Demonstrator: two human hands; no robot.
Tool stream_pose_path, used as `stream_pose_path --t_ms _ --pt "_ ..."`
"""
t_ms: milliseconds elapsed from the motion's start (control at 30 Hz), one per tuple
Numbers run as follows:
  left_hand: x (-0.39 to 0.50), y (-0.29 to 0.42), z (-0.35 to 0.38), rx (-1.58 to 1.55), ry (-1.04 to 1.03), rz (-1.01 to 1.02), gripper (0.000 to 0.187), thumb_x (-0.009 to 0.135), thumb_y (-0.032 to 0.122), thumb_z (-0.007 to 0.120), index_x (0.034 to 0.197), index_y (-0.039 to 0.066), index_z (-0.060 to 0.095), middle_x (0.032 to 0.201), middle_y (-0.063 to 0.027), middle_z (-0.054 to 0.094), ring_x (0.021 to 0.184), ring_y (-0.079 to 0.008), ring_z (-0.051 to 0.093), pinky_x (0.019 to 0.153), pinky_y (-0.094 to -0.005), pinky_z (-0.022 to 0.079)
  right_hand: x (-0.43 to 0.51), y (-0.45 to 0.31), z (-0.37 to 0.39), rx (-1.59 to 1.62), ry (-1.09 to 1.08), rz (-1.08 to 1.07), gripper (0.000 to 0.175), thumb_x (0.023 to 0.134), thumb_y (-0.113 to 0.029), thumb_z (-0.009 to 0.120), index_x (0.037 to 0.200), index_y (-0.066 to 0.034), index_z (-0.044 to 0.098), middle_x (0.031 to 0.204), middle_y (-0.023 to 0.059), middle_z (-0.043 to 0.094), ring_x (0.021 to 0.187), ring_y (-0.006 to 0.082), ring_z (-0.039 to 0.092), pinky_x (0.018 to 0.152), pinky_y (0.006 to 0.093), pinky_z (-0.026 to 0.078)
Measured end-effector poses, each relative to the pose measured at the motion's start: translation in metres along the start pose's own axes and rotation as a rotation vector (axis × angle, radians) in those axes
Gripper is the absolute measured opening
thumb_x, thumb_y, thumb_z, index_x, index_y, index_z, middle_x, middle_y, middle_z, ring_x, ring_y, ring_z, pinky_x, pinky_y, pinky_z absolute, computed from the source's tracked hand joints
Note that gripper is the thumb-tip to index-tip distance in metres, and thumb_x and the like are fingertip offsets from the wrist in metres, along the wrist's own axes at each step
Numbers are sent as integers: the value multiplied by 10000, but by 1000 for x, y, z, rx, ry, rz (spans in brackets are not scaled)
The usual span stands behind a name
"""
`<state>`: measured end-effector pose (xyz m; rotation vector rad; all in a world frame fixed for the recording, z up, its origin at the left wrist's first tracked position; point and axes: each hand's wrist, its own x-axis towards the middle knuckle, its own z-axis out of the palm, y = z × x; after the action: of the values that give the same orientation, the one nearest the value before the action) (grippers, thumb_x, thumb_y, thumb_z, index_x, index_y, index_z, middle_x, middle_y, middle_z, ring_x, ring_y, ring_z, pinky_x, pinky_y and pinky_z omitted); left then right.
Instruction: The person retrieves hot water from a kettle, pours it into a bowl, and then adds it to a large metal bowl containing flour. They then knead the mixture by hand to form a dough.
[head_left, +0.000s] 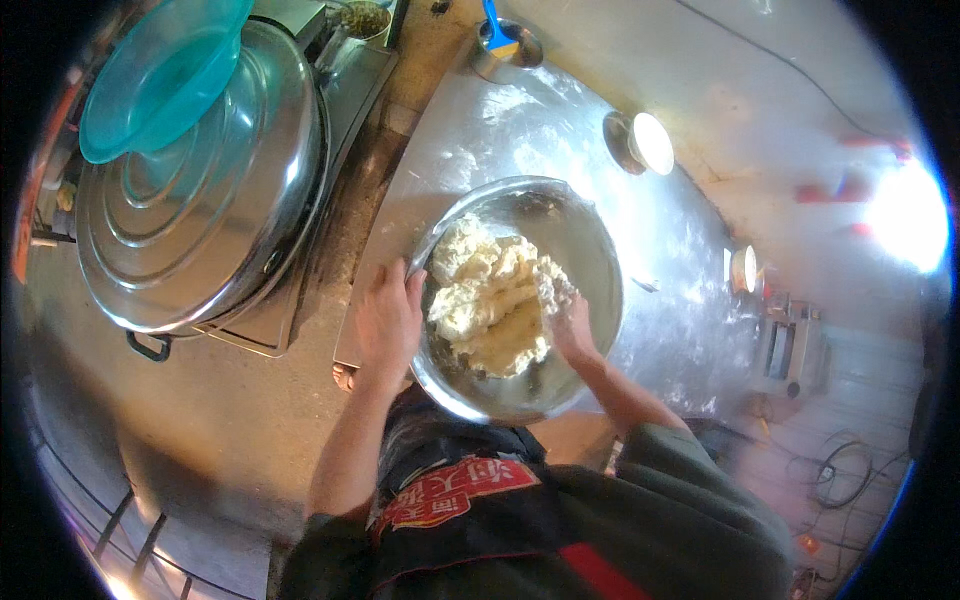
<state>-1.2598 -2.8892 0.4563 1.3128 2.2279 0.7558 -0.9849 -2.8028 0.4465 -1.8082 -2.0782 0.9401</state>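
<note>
A wide metal bowl (609, 322) stands near the front edge of a floury metal table (465, 150). Lumpy, pale dough (487, 300) fills much of its left and middle part. My left hand (391, 311) rests on the bowl's left rim with the thumb at the edge. Inside the bowl, my right hand (568, 319) presses into the right side of the dough; its fingers are coated with dough and partly hidden, so whether they grip any cannot be told.
Left of the table stands a large lidded metal pot (247, 217) with a teal plastic basin (161, 90) on top. A metal pot (491, 69) holding a blue-handled brush (499, 37), a white bowl (651, 142) and a small container (744, 270) line the far edge. Cables (840, 472) lie at right.
</note>
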Motion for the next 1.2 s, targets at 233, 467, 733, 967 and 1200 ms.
stream_pose_path --t_ms 233,467,733,967,1200 --pt "4 -12 22 -164 167 149 234 1017 256 531 1062 36 594 763 -214 667 687 -420 660 574 -495 536 14 36 -71 687 -160 298 343 1021 -283 556 1234 -28 639 1117 64 674 988 156 634 833 317 536" --pt "23 -6 20 -174 61 166 270 998 209 564 1122 -18 641 933 -254 680 846 -440 660 723 -461 536 93 35 -42 699 -271 192 407 991 -355 596 1238 -33 627 1026 58 693 850 168 690 684 305 570" --pt "27 -7 24 -124 52 68 235 1008 216 552 967 -7 615 837 -263 647 772 -446 640 639 -501 489 134 12 136 779 -951 127 376 991 -282 574 1276 -37 596 1199 125 640 1013 222 640 810 343 553" --pt "23 -2 26 -154 112 149 300 1000 293 569 1106 29 666 798 -241 667 734 -429 662 622 -479 526 104 -28 178 -76 -1221 -13 346 961 -226 596 1259 -48 609 1248 154 622 1091 207 602 909 350 504" --pt "13 0 23 -208 38 89 325 1021 277 535 1127 -15 630 771 -272 633 728 -453 642 616 -491 489 156 64 24 743 -185 247 243 960 -150 568 1129 -6 664 1048 135 705 850 211 660 688 358 544"
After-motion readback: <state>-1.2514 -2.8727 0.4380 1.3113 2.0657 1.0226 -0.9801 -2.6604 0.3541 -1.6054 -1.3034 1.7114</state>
